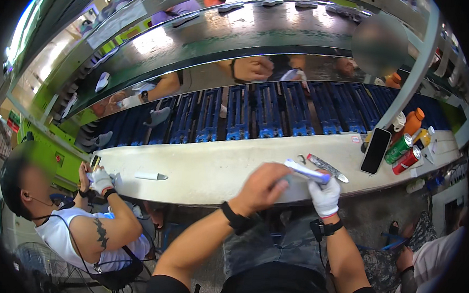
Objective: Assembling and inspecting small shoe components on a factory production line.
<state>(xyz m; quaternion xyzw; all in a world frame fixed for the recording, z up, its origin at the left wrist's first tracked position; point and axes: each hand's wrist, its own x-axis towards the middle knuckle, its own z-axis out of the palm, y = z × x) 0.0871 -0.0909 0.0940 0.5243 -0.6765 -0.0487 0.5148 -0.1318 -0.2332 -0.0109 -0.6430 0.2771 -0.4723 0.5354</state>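
A white shoe sole with a purple-blue edge [308,172] is held above the bench's near edge. My right hand [324,197], in a white glove, is closed round its right end. Bare and curled, my left hand [261,186] is beside the sole's left end, its fingers pinched together. Something small and bluish shows at those fingertips, too blurred to name. Just beyond the sole lies a knife with a patterned wrapped handle [326,166] and a bare metal tip. A small dark curved piece [301,159] is next to it.
Past the pale bench [212,169] runs a row of blue slats [257,113], with a conveyor [208,39] carrying soles above. A phone [376,151], green can [399,149], red can [406,160] and orange bottle [414,121] stand right. At left sits a co-worker [97,235]; another person is right.
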